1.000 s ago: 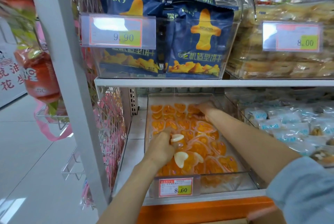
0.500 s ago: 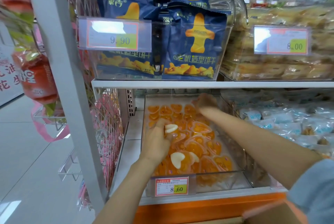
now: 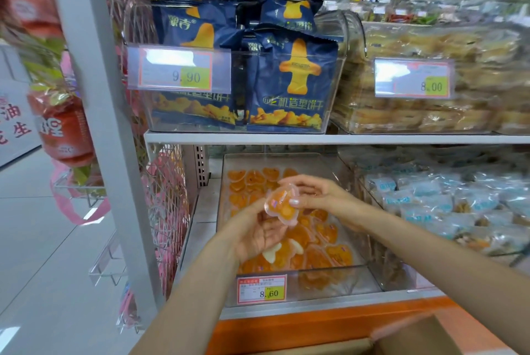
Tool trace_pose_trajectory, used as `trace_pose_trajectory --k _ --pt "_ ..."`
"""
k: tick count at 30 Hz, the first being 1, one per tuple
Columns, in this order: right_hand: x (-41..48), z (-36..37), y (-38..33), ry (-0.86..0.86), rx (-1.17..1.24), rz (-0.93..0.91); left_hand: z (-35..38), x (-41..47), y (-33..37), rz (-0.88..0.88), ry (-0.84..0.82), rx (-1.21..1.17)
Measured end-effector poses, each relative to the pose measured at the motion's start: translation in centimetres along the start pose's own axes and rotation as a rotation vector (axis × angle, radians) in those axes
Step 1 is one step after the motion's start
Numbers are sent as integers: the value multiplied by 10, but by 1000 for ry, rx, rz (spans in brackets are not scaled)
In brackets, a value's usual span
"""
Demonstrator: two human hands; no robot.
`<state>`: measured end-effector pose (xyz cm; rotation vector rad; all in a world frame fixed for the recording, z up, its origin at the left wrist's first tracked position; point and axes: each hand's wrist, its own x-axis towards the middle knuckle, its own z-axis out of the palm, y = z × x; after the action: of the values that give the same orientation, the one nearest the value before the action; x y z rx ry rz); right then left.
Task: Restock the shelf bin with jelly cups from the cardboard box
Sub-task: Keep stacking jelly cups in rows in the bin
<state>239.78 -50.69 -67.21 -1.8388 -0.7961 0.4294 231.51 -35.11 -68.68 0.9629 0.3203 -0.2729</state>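
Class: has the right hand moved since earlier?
Yes. The right hand has drawn back from the rear of the bin toward its middle, pinching a jelly cup.

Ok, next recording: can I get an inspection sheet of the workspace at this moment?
Surface: white shelf, partly bare beside the bin.
Job's things: clear bin partly filled with orange jelly cups; one jelly cup held above it; cardboard box at the bottom edge, blurred.
Clutter: white piece lying among the cups.
Hands: left hand and right hand both hold the jelly cup.
Cables: nothing seen.
Surroundings: blue snack bags on the level above; pale blue packets to the right; red bag hanging at left.
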Motion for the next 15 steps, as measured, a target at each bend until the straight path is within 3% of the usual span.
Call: trace_pose_trajectory --k 4,9,11,15 --pt "-7 4 1 20 71 -32 6 1 0 89 105 211" --pt "-9 3 0 156 336 113 11 -1 -1 181 67 343" --pt "-10 1 0 132 219 112 8 1 -2 223 135 452" --pt "-16 -7 -3 35 -317 -111 4 2 0 225 208 534"
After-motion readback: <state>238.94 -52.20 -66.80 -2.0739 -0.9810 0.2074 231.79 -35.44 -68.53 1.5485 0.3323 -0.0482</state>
